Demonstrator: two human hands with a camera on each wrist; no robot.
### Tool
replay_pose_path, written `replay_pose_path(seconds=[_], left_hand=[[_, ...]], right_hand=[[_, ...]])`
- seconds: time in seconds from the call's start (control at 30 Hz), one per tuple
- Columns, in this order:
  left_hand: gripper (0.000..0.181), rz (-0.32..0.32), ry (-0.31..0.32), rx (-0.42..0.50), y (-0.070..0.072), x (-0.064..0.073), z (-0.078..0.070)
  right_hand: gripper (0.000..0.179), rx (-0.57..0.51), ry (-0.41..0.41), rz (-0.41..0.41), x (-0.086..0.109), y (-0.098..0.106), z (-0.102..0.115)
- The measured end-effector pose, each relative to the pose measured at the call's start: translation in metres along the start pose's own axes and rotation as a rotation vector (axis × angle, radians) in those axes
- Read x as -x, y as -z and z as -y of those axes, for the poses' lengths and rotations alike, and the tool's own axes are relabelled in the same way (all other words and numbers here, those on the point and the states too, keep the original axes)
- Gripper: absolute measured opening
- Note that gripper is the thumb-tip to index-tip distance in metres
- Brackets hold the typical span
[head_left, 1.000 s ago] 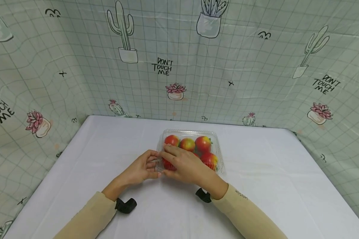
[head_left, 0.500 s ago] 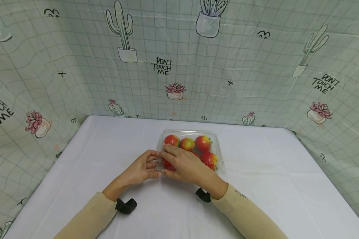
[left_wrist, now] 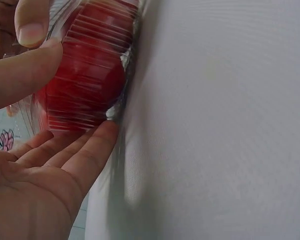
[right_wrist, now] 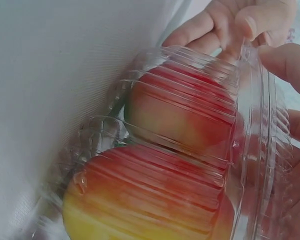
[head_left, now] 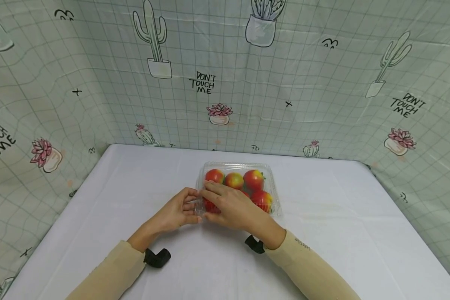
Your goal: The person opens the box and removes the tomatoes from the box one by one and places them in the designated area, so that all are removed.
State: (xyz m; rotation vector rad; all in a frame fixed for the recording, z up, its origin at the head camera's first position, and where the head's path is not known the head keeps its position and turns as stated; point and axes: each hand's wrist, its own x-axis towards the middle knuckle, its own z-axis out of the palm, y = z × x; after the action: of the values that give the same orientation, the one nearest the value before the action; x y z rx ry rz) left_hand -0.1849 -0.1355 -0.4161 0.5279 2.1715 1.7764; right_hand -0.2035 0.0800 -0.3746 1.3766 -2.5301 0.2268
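Note:
A clear plastic clamshell box (head_left: 275,206) lies on the white table, its lid down over several red and yellow fruits (head_left: 254,180). At its front left corner my left hand (head_left: 174,214) holds the box, thumb at the rim and long fingers stretched along the side, as the left wrist view shows. My right hand (head_left: 232,208) reaches across the lid with its fingers on top and its thumb at the rim of that same corner, close to the left thumb. In the right wrist view, ribbed plastic covers two fruits (right_wrist: 180,105). The right hand hides some fruits in the head view.
White cloth covers the table (head_left: 341,233) on all sides of the box. A patterned cloth (head_left: 311,83) with cactus prints hangs behind and at both sides. Black curved pieces (head_left: 157,258) show at both sleeve cuffs.

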Motion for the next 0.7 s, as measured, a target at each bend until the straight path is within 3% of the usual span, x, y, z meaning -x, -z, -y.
replay_pose_path(seconds=[0.7], left_hand=[[0.07, 0.054, 0.006, 0.006, 0.0041, 0.0011, -0.0021]], right_hand=[[0.06, 0.043, 0.038, -0.04, 0.0006, 0.0004, -0.001]])
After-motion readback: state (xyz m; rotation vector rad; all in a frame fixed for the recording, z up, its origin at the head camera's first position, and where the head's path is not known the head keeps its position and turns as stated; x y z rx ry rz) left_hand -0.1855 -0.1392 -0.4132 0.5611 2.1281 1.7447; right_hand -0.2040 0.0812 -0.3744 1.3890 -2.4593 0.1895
